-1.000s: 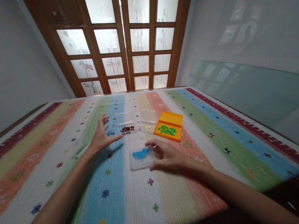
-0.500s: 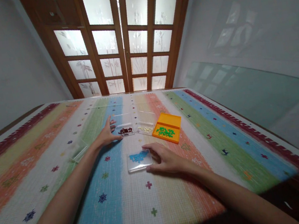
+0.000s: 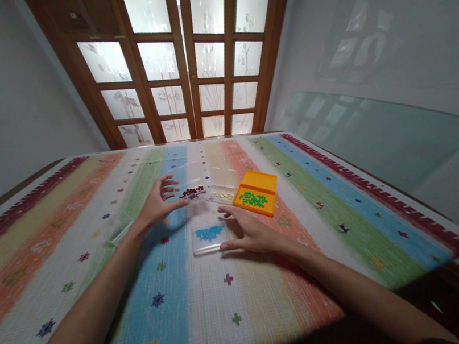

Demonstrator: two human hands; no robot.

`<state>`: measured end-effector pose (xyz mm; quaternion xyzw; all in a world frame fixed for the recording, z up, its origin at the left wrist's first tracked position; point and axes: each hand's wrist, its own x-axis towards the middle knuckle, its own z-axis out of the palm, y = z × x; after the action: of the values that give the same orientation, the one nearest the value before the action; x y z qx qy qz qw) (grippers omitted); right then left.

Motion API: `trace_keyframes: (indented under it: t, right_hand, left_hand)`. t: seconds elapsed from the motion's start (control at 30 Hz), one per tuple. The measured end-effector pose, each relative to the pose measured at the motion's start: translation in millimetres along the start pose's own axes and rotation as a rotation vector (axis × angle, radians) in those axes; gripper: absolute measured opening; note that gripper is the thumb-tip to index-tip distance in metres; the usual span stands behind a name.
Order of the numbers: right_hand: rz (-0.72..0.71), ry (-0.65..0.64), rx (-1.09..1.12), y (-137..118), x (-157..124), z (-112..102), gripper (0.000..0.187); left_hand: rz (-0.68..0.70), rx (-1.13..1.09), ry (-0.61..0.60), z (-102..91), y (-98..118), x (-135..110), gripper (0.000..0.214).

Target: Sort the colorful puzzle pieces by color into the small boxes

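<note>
My left hand curves round the left side of a clear plastic box holding dark brown pieces, thumb at the front, fingers behind. The pieces look blurred, and the box's edges are hard to make out. Beside the right edge of a flat, clear box with blue pieces, my right hand lies with fingers apart. Its thumb is at the near right corner; its index finger is off the box.
An open clear box with cream pieces stands mid-table. To its right is an open orange case with green pieces. A clear plastic item lies by my left forearm. The striped tablecloth reaches the table's edges.
The box of brown pieces has shifted away from me with my left hand. The blue-piece box now lies flatter and slightly farther off, and my right index finger has come away from it.
</note>
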<state>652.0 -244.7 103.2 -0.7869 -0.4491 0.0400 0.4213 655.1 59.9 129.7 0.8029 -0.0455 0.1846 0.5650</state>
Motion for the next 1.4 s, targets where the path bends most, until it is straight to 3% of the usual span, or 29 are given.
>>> trace_keyframes:
  t: [0.27,0.4,0.5,0.67,1.0,1.13,1.27,1.4]
  right_hand:
    - [-0.043,0.236,0.17,-6,7,-16,0.108]
    - [-0.092,0.209,0.325,-21,4,-18,0.106]
    - [-0.132,0.167,0.441,-30,1,-17,0.093]
    - [-0.184,0.173,0.462,-36,-1,-17,0.057]
    - [-0.212,0.191,0.448,-36,1,-16,0.038]
    - [-0.244,0.217,0.335,-34,0,-18,0.036]
    - [-0.369,0.291,0.063,-37,0,-25,0.051]
    - [-0.479,0.323,-0.046,-42,0,-27,0.057]
  left_hand:
    - [0.242,-0.06,-0.17,13.5,49,-46,0.062]
    - [0.335,-0.059,-0.218,19.7,68,-67,0.054]
    - [0.36,-0.036,-0.207,21.6,76,-74,0.052]
    - [0.357,-0.019,-0.174,22.5,79,-77,0.042]
    - [0.356,-0.037,-0.106,30.3,75,-83,0.028]
    - [0.343,-0.037,-0.091,31.1,75,-85,0.027]
    - [0.32,-0.03,-0.052,33.5,76,-88,0.029]
    - [0.346,-0.008,-0.064,38.9,78,-93,0.028]
